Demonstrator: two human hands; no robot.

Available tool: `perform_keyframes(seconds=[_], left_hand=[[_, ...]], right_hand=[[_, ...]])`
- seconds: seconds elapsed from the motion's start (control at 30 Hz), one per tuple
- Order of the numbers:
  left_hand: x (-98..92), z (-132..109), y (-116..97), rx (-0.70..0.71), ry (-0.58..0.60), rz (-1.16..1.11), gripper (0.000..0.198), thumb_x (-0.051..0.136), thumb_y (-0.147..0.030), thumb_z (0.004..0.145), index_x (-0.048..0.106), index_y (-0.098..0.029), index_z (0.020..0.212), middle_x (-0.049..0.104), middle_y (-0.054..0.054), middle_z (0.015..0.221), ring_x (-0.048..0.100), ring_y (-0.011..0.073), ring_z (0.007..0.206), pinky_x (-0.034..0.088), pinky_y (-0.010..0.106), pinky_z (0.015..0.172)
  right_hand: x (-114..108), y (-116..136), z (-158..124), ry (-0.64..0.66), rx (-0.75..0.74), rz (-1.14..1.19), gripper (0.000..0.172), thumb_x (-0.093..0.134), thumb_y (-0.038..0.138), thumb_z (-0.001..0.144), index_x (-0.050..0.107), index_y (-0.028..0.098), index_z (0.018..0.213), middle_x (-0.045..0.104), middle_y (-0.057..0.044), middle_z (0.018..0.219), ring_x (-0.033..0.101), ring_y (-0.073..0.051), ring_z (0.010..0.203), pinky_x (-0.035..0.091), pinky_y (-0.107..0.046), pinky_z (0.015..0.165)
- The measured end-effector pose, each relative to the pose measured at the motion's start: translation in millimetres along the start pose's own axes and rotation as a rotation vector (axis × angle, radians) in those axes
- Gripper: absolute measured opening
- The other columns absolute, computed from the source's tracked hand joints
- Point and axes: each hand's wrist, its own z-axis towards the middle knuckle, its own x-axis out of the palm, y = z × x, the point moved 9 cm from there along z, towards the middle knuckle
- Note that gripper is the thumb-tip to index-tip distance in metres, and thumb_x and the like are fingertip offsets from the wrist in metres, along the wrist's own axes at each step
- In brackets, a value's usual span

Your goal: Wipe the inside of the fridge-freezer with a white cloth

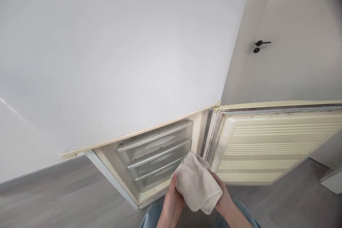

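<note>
A folded off-white cloth (197, 181) is held between my two hands in the lower middle of the head view. My left hand (175, 197) grips its left edge, thumb on top. The right edge is in my right hand (223, 196), whose fingers are mostly hidden behind the cloth. Just beyond the cloth is the open lower compartment of a fridge-freezer, with clear-fronted drawers (160, 153) stacked inside. Its cream door (263, 146) stands swung out to the right, with dark stains along the seal (220, 131).
The closed white upper door (149, 60) fills the view above the compartment. Grey flooring (69, 192) lies at left and right. A room door with a black handle (262, 43) is at the upper right. My knees (152, 215) are close below the hands.
</note>
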Motion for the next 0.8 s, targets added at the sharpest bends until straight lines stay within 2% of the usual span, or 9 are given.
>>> perform_keyframes(seconds=[0.1,0.17,0.27,0.33,0.4,0.53,0.67,0.73,0.8], left_hand=[[10.9,-3.0,-15.2,0.024,-0.097,0.043,0.053,0.056,-0.057,0.073,0.057,-0.024,0.114,0.066,0.009,0.124,0.059,0.0259,0.117,0.052,0.04,0.091],[29.1,-7.3,-25.5,0.026,-0.052,0.115,0.054,0.057,-0.054,0.075,0.05,-0.023,0.118,0.066,0.009,0.12,0.061,0.0226,0.111,0.05,0.036,0.09],[72.3,-18.0,-46.2,0.118,0.168,0.365,0.036,0.058,-0.048,0.078,0.051,-0.024,0.104,0.064,0.001,0.099,0.059,0.0141,0.093,0.046,0.027,0.084],[103.2,-26.0,-54.0,0.188,0.351,0.556,0.026,0.058,-0.045,0.079,0.05,-0.022,0.087,0.055,-0.004,0.081,0.052,0.0094,0.079,0.043,0.024,0.075],[126.6,-28.2,-56.8,0.241,0.465,0.737,0.027,0.057,-0.046,0.079,0.047,-0.021,0.078,0.045,-0.006,0.072,0.045,0.0074,0.07,0.039,0.023,0.068],[155.9,-6.5,-67.5,0.364,0.44,1.017,0.027,0.052,-0.047,0.08,0.052,-0.022,0.089,0.055,-0.002,0.082,0.052,0.0103,0.075,0.042,0.026,0.07],[186.9,19.5,-97.0,0.631,0.239,1.116,0.029,0.044,-0.039,0.084,0.052,-0.02,0.104,0.063,0.011,0.105,0.06,0.0198,0.095,0.049,0.04,0.085],[215.2,22.6,-105.3,0.746,0.209,1.131,0.028,0.043,-0.034,0.085,0.053,-0.02,0.107,0.061,0.012,0.112,0.057,0.022,0.106,0.044,0.045,0.097],[258.5,16.6,-106.2,0.88,0.272,1.156,0.026,0.042,-0.031,0.085,0.055,-0.023,0.107,0.06,0.008,0.115,0.051,0.0198,0.116,0.039,0.041,0.106]], right_hand=[[-15.1,23.6,-13.8,-0.098,-0.043,0.059,0.045,0.069,0.056,0.069,0.069,0.021,0.097,0.072,-0.007,0.095,0.064,-0.029,0.094,0.052,-0.039,0.08],[-13.6,44.9,-24.4,-0.059,-0.132,-0.003,0.056,0.064,0.061,0.074,0.062,0.025,0.117,0.067,-0.008,0.111,0.062,-0.027,0.101,0.051,-0.036,0.081],[-4.6,59.1,-42.2,0.031,-0.185,-0.086,0.06,0.066,0.056,0.076,0.056,0.025,0.126,0.065,-0.01,0.117,0.061,-0.025,0.105,0.049,-0.034,0.085],[-3.4,53.4,-52.7,0.051,-0.123,-0.069,0.053,0.073,0.046,0.074,0.062,0.02,0.119,0.068,-0.012,0.11,0.062,-0.026,0.102,0.049,-0.034,0.084],[-11.9,45.4,-62.6,0.01,-0.038,-0.004,0.045,0.076,0.039,0.071,0.068,0.015,0.107,0.07,-0.014,0.101,0.065,-0.028,0.097,0.05,-0.035,0.083],[-51.8,50.5,-85.4,-0.111,0.027,0.162,0.045,0.071,0.04,0.072,0.069,0.012,0.106,0.071,-0.016,0.096,0.065,-0.031,0.097,0.05,-0.041,0.089],[-114.6,84.6,-114.6,-0.318,-0.085,0.259,0.062,0.064,0.047,0.072,0.06,0.012,0.124,0.069,-0.017,0.104,0.063,-0.034,0.104,0.05,-0.046,0.092],[-143.0,104.5,-131.2,-0.446,-0.178,0.294,0.069,0.062,0.047,0.074,0.051,0.013,0.133,0.068,-0.016,0.11,0.062,-0.034,0.106,0.05,-0.047,0.093],[-160.7,119.0,-145.0,-0.537,-0.235,0.322,0.075,0.062,0.044,0.075,0.042,0.014,0.141,0.065,-0.016,0.115,0.061,-0.033,0.108,0.05,-0.046,0.094]])
